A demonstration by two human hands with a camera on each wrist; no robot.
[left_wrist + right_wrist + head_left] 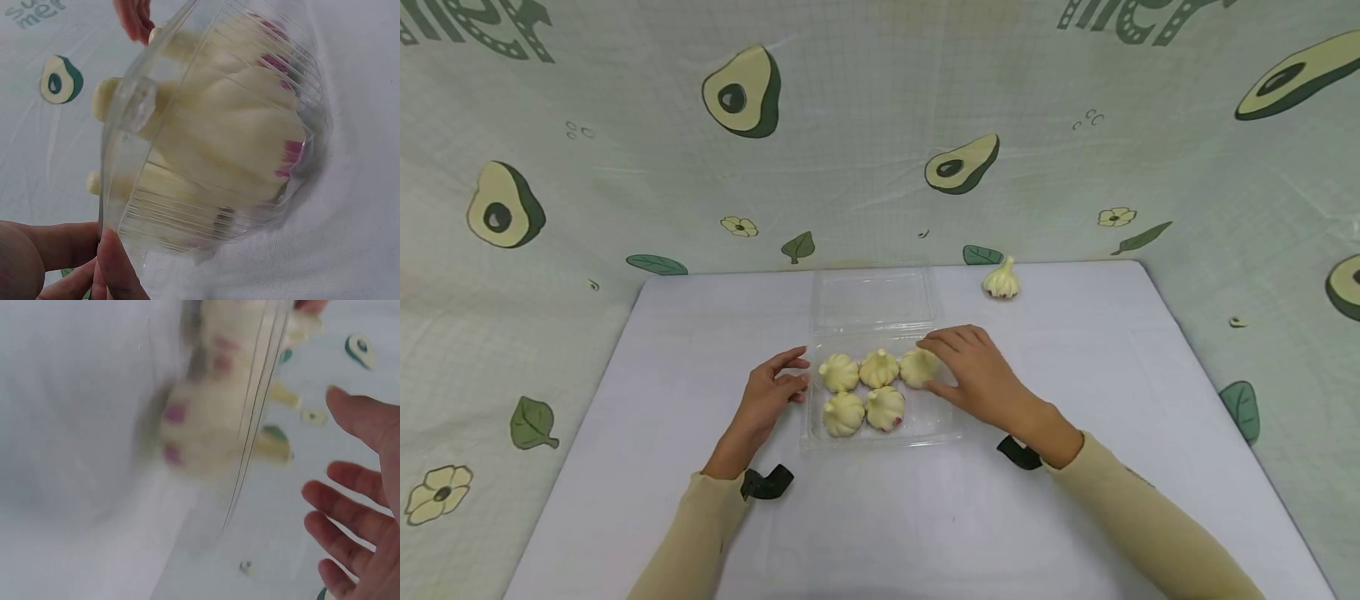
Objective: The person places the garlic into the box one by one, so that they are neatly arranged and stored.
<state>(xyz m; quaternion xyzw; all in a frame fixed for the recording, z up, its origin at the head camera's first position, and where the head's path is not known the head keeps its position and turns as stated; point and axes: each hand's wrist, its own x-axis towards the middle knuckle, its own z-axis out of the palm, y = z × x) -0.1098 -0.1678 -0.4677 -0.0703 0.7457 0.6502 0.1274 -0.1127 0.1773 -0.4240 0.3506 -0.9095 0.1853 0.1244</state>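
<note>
A clear plastic clamshell container (pixel 925 425) lies on the table with its lid (pixel 874 300) folded back. Inside it are several garlic bulbs in two rows, one of them a bulb (pixel 842 414) at the front left. My left hand (pixel 767 396) is at the container's left side; in the left wrist view its thumb (pixel 119 265) and forefinger pinch the rim. Over the back right bulb (pixel 917 367) hovers my right hand (pixel 981 379), partly covering it. The right wrist view shows those fingers (pixel 350 509) spread, apart from the bulbs, with nothing held.
Another garlic bulb (pixel 1002 282) stands alone near the table's back edge, right of the lid. White cloth covers the table (pixel 880 517). A curtain (pixel 850 150) printed with avocados hangs behind and at both sides.
</note>
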